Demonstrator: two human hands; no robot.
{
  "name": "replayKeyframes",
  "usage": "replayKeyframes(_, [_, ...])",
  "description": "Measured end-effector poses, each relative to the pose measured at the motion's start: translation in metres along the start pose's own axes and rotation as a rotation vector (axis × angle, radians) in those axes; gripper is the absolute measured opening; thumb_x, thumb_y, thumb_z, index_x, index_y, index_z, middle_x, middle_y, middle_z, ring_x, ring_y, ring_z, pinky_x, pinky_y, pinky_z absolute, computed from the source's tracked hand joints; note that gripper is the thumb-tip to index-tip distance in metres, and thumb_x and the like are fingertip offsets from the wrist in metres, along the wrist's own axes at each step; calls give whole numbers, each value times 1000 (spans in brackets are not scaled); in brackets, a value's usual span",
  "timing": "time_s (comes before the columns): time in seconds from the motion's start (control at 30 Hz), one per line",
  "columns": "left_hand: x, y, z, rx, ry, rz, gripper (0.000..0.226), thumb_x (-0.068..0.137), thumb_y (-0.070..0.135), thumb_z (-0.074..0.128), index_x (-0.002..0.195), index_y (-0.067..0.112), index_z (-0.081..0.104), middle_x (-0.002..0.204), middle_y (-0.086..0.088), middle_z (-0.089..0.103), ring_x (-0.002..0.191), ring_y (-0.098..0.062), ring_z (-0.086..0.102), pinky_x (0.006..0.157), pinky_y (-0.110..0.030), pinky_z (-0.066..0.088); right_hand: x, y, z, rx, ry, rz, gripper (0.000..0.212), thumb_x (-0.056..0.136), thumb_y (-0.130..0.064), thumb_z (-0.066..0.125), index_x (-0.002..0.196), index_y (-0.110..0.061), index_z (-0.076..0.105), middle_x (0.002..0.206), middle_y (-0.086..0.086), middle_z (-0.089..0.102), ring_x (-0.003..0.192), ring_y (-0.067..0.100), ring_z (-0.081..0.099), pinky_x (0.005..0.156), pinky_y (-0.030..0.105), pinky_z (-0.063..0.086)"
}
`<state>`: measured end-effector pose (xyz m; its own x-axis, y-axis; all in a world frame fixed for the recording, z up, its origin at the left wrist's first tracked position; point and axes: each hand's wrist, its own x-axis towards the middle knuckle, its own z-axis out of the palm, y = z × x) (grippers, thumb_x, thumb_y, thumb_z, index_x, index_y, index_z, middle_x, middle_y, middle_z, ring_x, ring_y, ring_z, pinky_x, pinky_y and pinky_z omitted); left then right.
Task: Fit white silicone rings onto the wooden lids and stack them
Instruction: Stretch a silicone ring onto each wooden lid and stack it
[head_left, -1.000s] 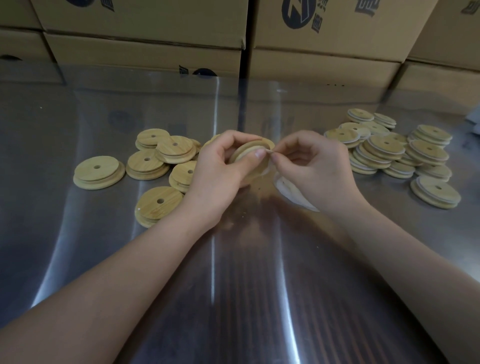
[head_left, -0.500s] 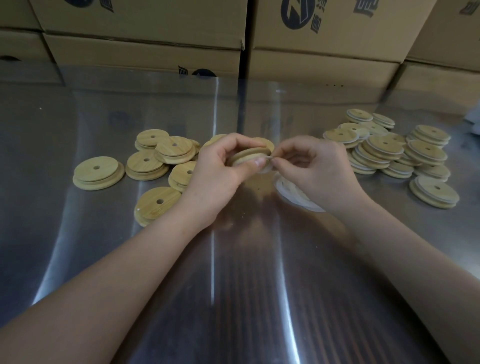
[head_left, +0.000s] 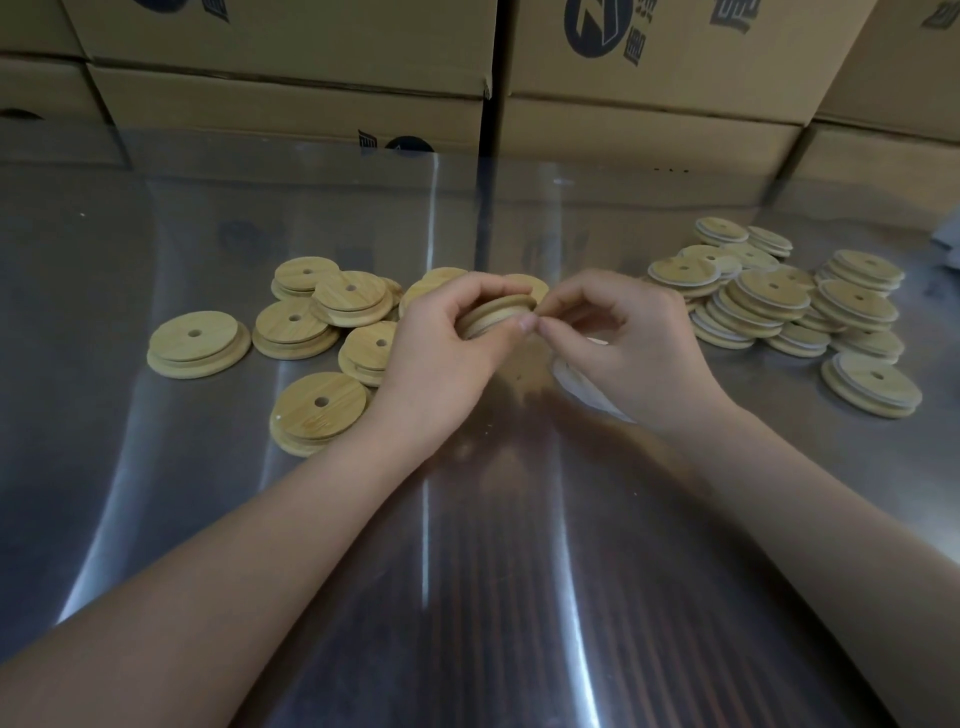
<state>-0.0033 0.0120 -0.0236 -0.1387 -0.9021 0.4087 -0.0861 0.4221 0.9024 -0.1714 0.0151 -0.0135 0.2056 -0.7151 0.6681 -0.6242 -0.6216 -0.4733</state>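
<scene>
My left hand (head_left: 447, 345) grips a round wooden lid (head_left: 493, 312) on edge above the table's middle. A white silicone ring runs around the lid's groove, and my right hand (head_left: 618, 343) pinches that ring at the lid's right side, thumb and forefinger closed. To the left lie several bare wooden lids (head_left: 306, 332) with centre holes, loosely overlapping. To the right sits a heap of lids fitted with white rings (head_left: 779, 306). A small pile of loose white rings (head_left: 582, 384) lies under my right hand, mostly hidden.
The shiny metal table (head_left: 156, 493) reflects light. Stacked cardboard boxes (head_left: 649, 104) form a wall along the table's far edge. A single ringed lid (head_left: 872, 384) lies apart at the right.
Both hands have stayed together at the table's middle. The lid has tipped a little flatter in my left hand while my right fingers keep pinching the ring at its edge.
</scene>
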Motion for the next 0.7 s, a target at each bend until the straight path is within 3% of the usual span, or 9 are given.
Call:
replayKeyframes(0.17, [-1,4,1,-139,48,-126,13,88,11,70,95,23,72,100,1,71,101,-16,68,92,-48,55,0,2,3,29,3,94,4,81,-8,74,81,-8,70,77,0,70,71,12,66,69,27,55])
replayKeyframes(0.4, [-3,12,0,-198,39,-174,11,89,15,69,91,25,73,101,-4,70,97,-18,68,78,-49,60,1,1,0,96,13,175,13,84,-5,71,83,-18,68,77,-10,68,73,4,66,72,16,51])
replayKeyframes(0.57, [-3,12,0,-195,38,-171,12,89,15,68,89,26,73,101,-4,70,97,-18,68,76,-49,60,3,1,-2,146,-30,197,14,85,-5,71,84,-19,68,79,-9,68,75,8,67,75,22,53])
replayKeyframes(0.7, [-2,10,-3,-196,32,-159,13,89,14,69,89,26,74,100,-4,70,101,-21,67,83,-52,58,4,3,-4,190,-77,220,18,86,-5,71,82,-23,68,79,-7,68,76,12,66,79,35,56])
